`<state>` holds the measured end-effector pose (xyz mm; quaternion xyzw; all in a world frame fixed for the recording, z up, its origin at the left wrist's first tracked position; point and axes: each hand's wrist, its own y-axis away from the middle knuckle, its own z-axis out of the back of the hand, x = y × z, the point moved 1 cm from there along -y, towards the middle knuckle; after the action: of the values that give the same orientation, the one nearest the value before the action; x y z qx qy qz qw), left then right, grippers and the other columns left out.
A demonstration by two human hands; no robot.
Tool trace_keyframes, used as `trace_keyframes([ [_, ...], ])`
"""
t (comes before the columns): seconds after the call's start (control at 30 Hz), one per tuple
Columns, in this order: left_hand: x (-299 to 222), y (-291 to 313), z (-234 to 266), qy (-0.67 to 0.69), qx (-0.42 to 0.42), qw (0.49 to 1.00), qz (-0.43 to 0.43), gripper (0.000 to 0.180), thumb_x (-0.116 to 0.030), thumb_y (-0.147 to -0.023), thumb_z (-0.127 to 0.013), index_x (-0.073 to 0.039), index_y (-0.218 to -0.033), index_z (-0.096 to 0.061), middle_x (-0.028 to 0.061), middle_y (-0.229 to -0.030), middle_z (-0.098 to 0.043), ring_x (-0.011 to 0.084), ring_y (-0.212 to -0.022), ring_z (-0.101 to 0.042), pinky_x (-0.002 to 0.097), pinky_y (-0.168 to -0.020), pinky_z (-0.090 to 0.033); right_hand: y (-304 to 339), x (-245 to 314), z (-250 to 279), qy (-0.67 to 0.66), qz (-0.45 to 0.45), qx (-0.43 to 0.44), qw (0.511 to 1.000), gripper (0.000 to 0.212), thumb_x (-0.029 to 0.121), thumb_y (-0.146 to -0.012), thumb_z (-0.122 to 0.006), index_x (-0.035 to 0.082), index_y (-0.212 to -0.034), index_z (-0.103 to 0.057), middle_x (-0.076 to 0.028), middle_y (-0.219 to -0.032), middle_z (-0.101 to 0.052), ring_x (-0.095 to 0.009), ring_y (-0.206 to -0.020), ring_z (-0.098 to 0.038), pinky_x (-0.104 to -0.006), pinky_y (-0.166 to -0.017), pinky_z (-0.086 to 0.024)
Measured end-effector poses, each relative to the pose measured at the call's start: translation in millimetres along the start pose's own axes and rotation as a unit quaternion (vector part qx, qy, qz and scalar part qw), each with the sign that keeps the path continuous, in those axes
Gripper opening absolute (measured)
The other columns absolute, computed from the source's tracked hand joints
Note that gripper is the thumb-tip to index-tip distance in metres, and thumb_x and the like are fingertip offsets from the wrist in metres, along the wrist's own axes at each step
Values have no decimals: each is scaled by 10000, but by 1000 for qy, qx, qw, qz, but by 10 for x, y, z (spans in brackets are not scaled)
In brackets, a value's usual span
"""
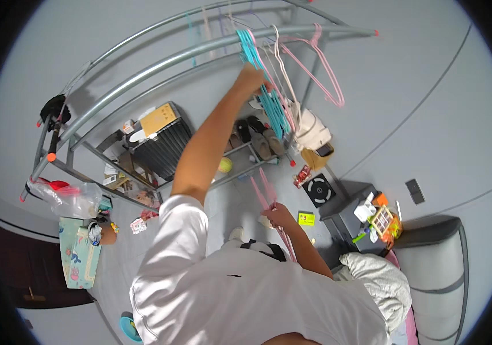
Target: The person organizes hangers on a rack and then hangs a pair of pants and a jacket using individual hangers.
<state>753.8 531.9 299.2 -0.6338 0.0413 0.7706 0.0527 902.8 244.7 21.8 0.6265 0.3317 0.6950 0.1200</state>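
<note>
Blue hangers [273, 110] on rail [191, 53], left hand [251, 79] gripping; pink hangers [267, 188] below rail, right hand [280, 216] gripping. Apparent sorting; next needs steadiness.

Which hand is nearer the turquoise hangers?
Left. The left hand grips the turquoise hangers below the rail; the right hand is apart, lower in view, holding pink hangers.

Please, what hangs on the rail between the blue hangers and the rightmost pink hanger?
The head view shows at least one white hanger there, left of the rightmost pink hanger, and another pink hanger beside the blue hangers.
</note>
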Motion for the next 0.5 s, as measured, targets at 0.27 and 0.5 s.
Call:
trace_keyframes([
  [0.27,62,-695,-489,-40,-1,999,17,287,-192,-962,-412,-20,-1180,-339,162,-738,-648,262,-558,-666,390,-417,-547,353,-63,406,-87,5,-101,991,327,200,-787,-754,54,-900,-484,1,-579,-462,-94,-444,-445,-255,-388,-354],
  [0.5,5,-1197,-1241,43,20,997,-61,622,-212,-948,-503,90,-1339,-125,239,-930,-640,296,-611,-687,372,-403,-559,-7,96,570,-65,18,-126,990,347,214,-775,-772,60,-871,-476,-13,-590,-487,-106,-418,-445,-267,-367,-361],
])
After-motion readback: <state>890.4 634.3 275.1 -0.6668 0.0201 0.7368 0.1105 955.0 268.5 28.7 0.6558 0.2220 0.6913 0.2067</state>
